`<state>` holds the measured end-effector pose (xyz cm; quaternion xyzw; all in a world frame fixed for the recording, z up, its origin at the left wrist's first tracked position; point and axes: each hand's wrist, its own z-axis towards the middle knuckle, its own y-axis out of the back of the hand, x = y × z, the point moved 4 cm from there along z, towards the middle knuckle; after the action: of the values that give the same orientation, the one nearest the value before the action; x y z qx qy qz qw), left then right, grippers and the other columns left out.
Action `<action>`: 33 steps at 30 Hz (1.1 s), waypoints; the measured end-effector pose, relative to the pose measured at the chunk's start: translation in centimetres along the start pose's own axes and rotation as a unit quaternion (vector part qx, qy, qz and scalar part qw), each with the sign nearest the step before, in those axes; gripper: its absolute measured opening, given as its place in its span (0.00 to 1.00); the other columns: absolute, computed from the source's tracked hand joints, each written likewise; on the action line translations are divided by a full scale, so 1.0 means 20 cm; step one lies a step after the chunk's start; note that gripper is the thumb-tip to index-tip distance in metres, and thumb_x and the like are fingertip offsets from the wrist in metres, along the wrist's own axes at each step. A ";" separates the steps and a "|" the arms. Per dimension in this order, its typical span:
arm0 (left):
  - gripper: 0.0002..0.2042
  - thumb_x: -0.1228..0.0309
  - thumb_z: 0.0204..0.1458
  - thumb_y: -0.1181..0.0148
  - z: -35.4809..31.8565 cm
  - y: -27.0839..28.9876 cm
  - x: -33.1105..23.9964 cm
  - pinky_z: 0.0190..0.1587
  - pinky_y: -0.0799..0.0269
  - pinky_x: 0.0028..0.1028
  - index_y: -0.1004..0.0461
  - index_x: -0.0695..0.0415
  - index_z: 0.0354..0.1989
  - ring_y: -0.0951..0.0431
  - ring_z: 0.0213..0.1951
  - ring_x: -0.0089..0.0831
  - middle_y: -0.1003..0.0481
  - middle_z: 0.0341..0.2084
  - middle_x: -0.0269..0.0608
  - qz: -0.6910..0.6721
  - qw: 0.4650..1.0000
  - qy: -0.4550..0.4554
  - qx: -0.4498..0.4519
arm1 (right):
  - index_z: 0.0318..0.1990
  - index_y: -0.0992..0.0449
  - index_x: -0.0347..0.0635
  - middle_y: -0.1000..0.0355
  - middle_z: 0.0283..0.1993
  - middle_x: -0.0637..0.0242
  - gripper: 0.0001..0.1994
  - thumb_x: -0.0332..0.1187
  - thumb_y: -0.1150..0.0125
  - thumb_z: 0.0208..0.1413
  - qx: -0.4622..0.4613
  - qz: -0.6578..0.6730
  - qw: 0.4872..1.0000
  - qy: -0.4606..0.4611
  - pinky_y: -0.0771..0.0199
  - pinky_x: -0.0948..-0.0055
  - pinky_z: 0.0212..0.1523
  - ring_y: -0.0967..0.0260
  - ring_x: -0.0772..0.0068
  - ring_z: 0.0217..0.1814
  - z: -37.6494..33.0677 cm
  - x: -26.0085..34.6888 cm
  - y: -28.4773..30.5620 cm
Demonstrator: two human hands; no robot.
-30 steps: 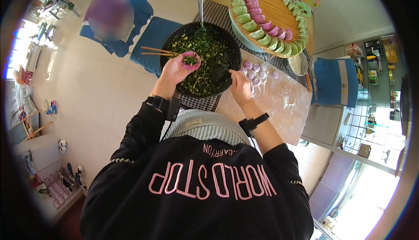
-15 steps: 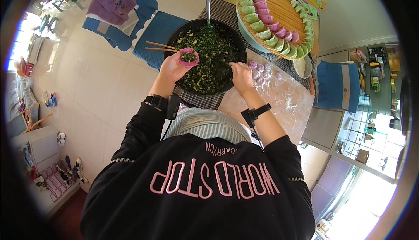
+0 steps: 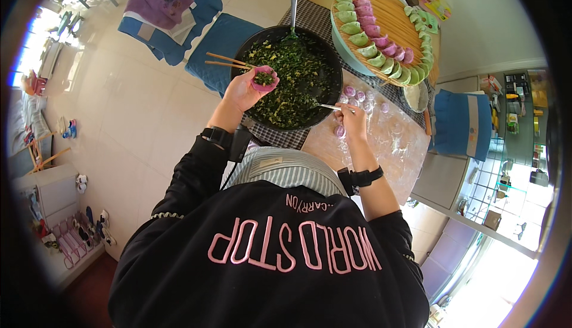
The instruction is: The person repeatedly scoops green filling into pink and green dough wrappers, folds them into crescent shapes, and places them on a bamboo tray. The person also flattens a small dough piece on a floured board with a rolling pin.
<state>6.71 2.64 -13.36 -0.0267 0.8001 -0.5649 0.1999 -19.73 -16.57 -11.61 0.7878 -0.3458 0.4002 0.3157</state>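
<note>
In my left hand [image 3: 240, 94] sits a pink dumpling wrapper [image 3: 265, 86], cupped round a mound of chopped green filling. It hangs over the left side of a black pan [image 3: 338, 72]. My right hand [image 3: 354, 122], at the pan's right edge, pinches the slim silver handle of a spoon [image 3: 329, 107]; the spoon's head is lost in the filling. Loose green and yellow filling [image 3: 289, 75] covers the pan's bottom. A pair of chopsticks [image 3: 226, 61] lies across the left rim. A large metal ladle [image 3: 295, 0] leans in the pan at the far side.
Small purple dough pieces [image 3: 360, 96] lie on a floured board [image 3: 387, 143] to the right. Beyond, a round bamboo tray [image 3: 381, 6] bears rows of green and pink dumplings. A bowl [image 3: 416, 98] stands beside it. Blue-covered chairs [image 3: 208, 45] flank the table.
My right hand has drawn back to the right and nearer me, out of the pan, bringing the spoon handle into sight. My left hand still cups the filled wrapper. The view has shifted slightly.
</note>
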 end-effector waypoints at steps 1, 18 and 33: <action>0.15 0.70 0.70 0.60 0.01 0.00 0.03 0.61 0.27 0.46 0.31 0.71 0.50 0.27 0.53 0.48 0.29 0.49 0.54 0.002 1.000 0.015 -0.011 | 0.45 0.17 0.33 0.23 0.27 0.65 0.13 0.31 0.47 0.67 0.012 0.032 0.999 0.020 0.34 0.79 0.27 0.34 0.82 0.24 -0.02 0.04 0.00; 0.21 0.62 0.73 0.67 0.19 -0.57 0.24 0.58 0.29 0.59 0.35 0.71 0.47 0.28 0.51 0.58 0.31 0.47 0.60 -0.016 0.995 0.059 -0.081 | 0.57 0.26 0.28 0.30 0.44 0.57 0.22 0.18 0.40 0.52 -0.047 -0.357 0.660 0.659 0.30 0.63 0.44 0.30 0.58 0.43 -0.51 0.37 -0.17; 0.16 0.65 0.70 0.56 0.12 -0.38 0.31 0.62 0.29 0.56 0.33 0.68 0.52 0.27 0.55 0.54 0.31 0.54 0.61 -0.016 0.995 0.087 -0.053 | 0.55 0.23 0.36 0.26 0.40 0.56 0.15 0.18 0.45 0.62 -0.049 -0.143 0.832 0.534 0.23 0.69 0.37 0.26 0.60 0.37 -0.44 0.35 -0.10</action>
<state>0.48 -3.98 -8.97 -0.0007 0.8427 -0.5252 0.1182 -18.71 -10.79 -1.87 0.4760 -0.0264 0.6916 0.5426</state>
